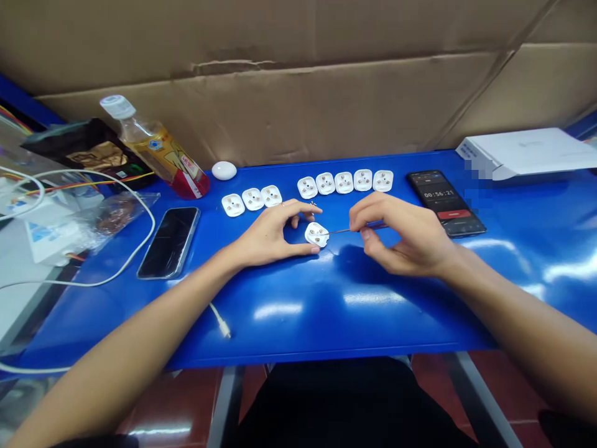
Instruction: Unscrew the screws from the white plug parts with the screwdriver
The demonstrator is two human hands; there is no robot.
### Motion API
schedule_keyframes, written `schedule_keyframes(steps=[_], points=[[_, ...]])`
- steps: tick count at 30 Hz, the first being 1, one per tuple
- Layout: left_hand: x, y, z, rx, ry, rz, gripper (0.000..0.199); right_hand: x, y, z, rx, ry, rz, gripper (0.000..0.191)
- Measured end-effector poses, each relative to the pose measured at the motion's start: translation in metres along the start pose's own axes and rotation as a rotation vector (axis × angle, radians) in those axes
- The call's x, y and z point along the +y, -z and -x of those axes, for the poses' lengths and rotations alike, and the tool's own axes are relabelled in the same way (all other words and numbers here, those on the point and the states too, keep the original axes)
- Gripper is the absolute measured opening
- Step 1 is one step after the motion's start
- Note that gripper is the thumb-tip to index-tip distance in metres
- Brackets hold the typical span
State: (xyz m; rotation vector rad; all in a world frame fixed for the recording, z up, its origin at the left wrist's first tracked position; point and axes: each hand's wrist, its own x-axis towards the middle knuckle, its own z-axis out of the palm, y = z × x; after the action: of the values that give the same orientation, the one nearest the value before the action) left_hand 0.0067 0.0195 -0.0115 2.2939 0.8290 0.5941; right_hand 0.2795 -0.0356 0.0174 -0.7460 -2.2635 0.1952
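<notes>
Clear plastic bottle (156, 149) of yellow liquid, well beyond the left hand (268, 235)

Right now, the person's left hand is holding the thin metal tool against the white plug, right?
Not quite: the head view shows that it is the right hand, not the left, holding the thin metal tool against the white plug. The left hand is on the plug.
</notes>
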Motion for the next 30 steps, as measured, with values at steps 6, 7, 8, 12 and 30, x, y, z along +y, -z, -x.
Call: schedule_keyframes(steps=[6, 7, 8, 12, 30], points=[[0.001, -0.002, 0.001, -0.018, 0.033, 0.001, 0.053, -0.002, -0.001, 0.001, -0.010, 0.014, -0.017, 0.027], [0.001, -0.002, 0.001, -0.015, 0.037, 0.004, 0.052, -0.002, -0.001, 0.001, -0.007, 0.019, -0.018, 0.026], [0.001, -0.002, 0.001, -0.013, 0.041, 0.009, 0.051, -0.003, -0.001, 0.000, -0.003, 0.024, -0.020, 0.026], [0.001, -0.002, 0.001, -0.010, 0.038, 0.017, 0.049, -0.002, -0.002, -0.001, -0.009, 0.033, -0.012, 0.025], [0.006, -0.007, 0.000, -0.042, 0.007, 0.079, 0.037, -0.016, 0.016, -0.007, -0.305, 0.072, 0.380, 0.024]])
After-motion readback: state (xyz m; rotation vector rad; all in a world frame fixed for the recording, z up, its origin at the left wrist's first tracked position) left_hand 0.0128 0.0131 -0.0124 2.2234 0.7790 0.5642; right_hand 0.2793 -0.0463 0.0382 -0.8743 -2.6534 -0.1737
